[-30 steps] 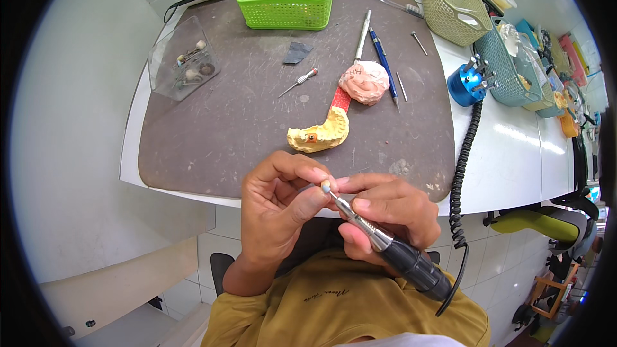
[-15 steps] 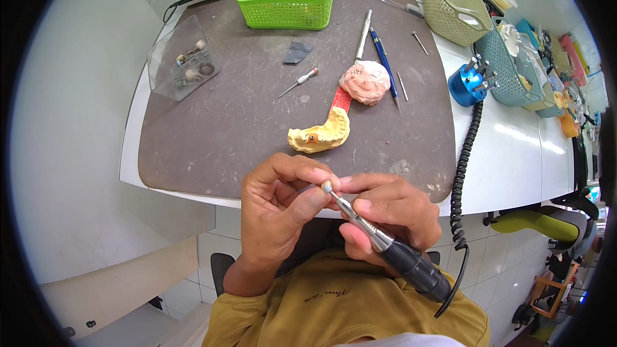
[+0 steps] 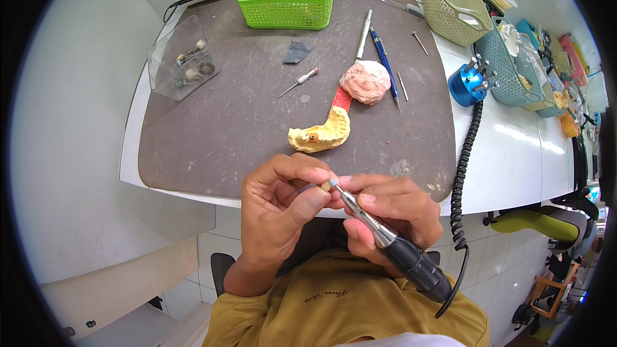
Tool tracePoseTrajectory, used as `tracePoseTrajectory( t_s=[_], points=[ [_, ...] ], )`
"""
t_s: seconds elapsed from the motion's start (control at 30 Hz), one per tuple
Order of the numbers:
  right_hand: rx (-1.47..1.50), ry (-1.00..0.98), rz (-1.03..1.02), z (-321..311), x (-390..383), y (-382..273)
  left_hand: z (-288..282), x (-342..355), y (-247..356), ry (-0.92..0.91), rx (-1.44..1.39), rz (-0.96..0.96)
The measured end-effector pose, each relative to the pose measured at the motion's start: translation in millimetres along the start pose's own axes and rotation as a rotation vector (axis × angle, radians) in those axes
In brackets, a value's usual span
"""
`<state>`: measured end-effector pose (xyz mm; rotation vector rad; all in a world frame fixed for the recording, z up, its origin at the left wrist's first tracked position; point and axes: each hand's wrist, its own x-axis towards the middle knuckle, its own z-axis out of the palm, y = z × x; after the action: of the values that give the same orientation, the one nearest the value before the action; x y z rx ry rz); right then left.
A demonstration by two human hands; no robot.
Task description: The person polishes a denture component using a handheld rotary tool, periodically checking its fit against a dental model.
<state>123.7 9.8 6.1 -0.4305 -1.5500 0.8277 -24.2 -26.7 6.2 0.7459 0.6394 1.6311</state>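
Observation:
My left hand (image 3: 276, 202) pinches a small tooth-coloured dental crown (image 3: 325, 186) between thumb and fingertips. My right hand (image 3: 408, 212) grips a black and silver dental handpiece (image 3: 414, 263), slanting up toward the left. Its small pale blue tip (image 3: 333, 182) is at the crown; whether they touch is too small to tell. The fingertips of both hands come close together there. Beyond them lies a yellow dental model (image 3: 337, 130) with an orange patch around a dark hole. A red strip (image 3: 341, 98) runs from it to a pink dental model (image 3: 366, 83).
On the brown mat (image 3: 231, 122) lie a screwdriver (image 3: 299, 81), a blue pencil (image 3: 384, 64), a grey scrap (image 3: 297, 52) and a clear box (image 3: 184, 61). A green basket (image 3: 286, 16) stands behind. At right are a blue bur holder (image 3: 467, 85) and the coiled cord (image 3: 457, 193).
The handpiece tip has shifted slightly to the right and up against the crown, which shows a little more. My right fingers have moved slightly with it. The models stay put.

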Motion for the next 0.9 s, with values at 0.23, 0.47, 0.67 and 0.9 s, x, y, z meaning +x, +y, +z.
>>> tracePoseTrajectory(
  t_s=[0.23, 0.47, 0.67, 0.9],
  points=[
    [-0.001, -0.013, 0.01, -1.1, 0.4, -2.1, 0.5, 0.2, 0.2, -0.008, 0.008, 0.009],
    [-0.006, 0.008, 0.017, 0.6, -1.3, -1.5, 0.7, -0.1, -0.2, -0.001, 0.004, 0.001],
    [0.009, -0.044, 0.002, -2.5, 2.7, -2.6, 0.9, -0.5, 0.1, 0.013, 0.026, 0.005],
    [0.006, -0.013, 0.008, -0.4, 0.5, -1.7, 0.9, -0.3, -0.2, 0.009, 0.02, 0.008]
  ],
)
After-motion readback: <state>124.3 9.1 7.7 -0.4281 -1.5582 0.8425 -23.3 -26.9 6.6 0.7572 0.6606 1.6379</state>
